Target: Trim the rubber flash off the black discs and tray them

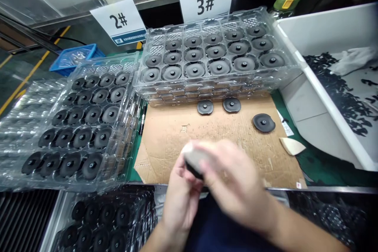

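Above the front of the cardboard sheet, my left hand [184, 195] has its fingers closed around a round black disc [193, 167]. The upper face of this piece looks pale grey, and motion blurs it. My right hand [236, 177] grips the same piece from the right, thumb and fingers at its edge, also smeared by motion. Farther back on the cardboard lie three loose black discs with small centre hubs: one [204, 106] in the middle, another [232, 105] beside it, and a third [264, 122] to the right.
Stacked clear trays [218, 82] with black discs stand behind the cardboard [168, 126]. Another filled tray stack [118, 157] is at left. A white bin [319, 94] of small black parts stands at right, near a pale wedge-shaped piece [292, 146]. A green-lidded bottle [288, 0] is behind.
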The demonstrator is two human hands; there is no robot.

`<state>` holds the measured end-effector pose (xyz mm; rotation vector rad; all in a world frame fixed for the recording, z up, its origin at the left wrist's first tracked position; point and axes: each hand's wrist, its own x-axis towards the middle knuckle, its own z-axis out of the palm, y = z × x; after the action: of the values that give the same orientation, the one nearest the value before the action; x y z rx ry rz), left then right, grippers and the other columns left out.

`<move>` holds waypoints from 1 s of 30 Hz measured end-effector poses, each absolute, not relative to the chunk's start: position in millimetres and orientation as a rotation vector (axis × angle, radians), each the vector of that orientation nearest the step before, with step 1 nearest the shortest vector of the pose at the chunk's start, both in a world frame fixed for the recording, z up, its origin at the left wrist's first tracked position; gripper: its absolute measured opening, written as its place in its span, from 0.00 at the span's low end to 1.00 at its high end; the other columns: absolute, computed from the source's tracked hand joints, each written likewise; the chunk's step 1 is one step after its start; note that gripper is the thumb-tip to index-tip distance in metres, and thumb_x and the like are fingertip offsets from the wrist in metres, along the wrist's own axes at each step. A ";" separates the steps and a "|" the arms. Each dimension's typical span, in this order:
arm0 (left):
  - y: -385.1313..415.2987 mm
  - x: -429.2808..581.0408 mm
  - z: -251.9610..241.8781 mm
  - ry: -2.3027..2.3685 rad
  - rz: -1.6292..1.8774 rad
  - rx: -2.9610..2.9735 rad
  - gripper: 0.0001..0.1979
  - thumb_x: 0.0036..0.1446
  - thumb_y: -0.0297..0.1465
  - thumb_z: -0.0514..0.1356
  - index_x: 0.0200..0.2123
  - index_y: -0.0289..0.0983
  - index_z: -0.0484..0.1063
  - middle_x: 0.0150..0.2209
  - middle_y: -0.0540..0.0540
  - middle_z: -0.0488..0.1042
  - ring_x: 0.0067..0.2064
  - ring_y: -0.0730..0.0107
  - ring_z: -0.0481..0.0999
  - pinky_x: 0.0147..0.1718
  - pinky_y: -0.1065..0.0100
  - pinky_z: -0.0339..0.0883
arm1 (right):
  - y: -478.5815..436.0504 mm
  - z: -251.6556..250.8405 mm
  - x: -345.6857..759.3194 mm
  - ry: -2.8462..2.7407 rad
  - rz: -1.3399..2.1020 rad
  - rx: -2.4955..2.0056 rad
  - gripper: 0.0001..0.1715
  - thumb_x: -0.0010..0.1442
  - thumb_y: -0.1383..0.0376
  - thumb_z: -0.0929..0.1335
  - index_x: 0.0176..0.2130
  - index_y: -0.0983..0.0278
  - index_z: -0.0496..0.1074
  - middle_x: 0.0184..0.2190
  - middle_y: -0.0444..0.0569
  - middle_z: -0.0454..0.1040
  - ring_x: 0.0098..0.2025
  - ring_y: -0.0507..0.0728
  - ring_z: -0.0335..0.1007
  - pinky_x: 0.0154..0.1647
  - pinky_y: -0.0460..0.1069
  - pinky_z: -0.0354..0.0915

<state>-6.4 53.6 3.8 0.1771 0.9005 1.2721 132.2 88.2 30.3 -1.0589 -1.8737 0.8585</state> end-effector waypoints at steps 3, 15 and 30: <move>53.5 -6.0 10.9 0.949 1.274 0.198 0.25 0.47 0.32 0.64 0.51 0.45 0.66 0.48 0.46 0.73 0.49 0.61 0.72 0.46 0.67 0.67 | 80.3 46.8 121.0 -1.964 0.835 -0.877 0.20 0.57 0.75 0.61 0.50 0.69 0.64 0.37 0.51 0.73 0.36 0.54 0.67 0.40 0.51 0.65; 48.2 -16.7 25.4 0.879 1.323 0.243 0.25 0.39 0.32 0.68 0.44 0.46 0.72 0.44 0.51 0.76 0.42 0.68 0.76 0.39 0.75 0.70 | 87.8 52.2 107.4 -1.988 0.757 -0.757 0.16 0.58 0.74 0.60 0.47 0.69 0.65 0.37 0.51 0.74 0.33 0.54 0.67 0.33 0.51 0.62; 49.3 -15.8 20.2 0.862 1.073 0.061 0.26 0.46 0.34 0.65 0.51 0.44 0.67 0.46 0.47 0.75 0.47 0.64 0.74 0.43 0.71 0.68 | 108.8 59.4 144.0 -2.197 0.667 -0.730 0.15 0.61 0.69 0.61 0.47 0.63 0.69 0.26 0.46 0.69 0.29 0.53 0.60 0.32 0.50 0.58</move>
<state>-15.8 49.3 20.2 0.0609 0.8619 1.0730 144.0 108.8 59.4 -0.7302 -2.1968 0.6671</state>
